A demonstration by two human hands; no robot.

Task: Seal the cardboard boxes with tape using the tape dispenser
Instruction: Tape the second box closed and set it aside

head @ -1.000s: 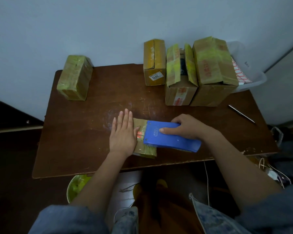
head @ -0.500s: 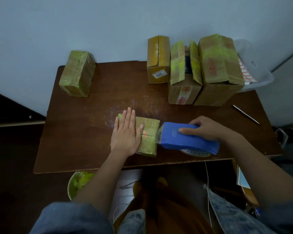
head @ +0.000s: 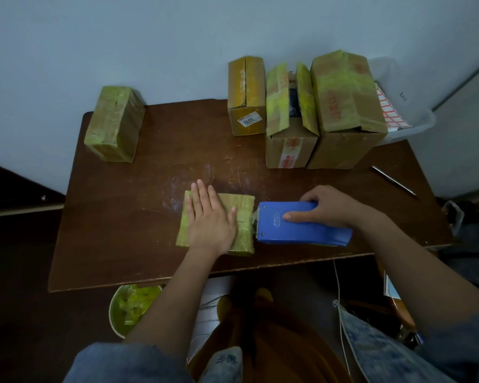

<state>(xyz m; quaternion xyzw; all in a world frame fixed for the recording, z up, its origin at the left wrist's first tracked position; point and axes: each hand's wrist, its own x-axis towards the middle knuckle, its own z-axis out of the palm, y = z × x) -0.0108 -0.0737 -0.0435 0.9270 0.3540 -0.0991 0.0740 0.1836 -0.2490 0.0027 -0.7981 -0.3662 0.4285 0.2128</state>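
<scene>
A small flat cardboard box wrapped in yellowish tape lies near the front edge of the brown table. My left hand presses flat on top of it, fingers straight. My right hand grips the blue tape dispenser, which sits just off the box's right end. A short strip of clear tape runs from the dispenser's toothed mouth to the box's right side.
At the back stand a yellow box with a white label, a box with raised flaps and a larger taped box. Another taped box leans at the back left. A pen lies right. A bin sits below.
The dispenser has slid right, off the box top and past its right end, drawing tape across the box. My left hand stayed pressed on the box.
</scene>
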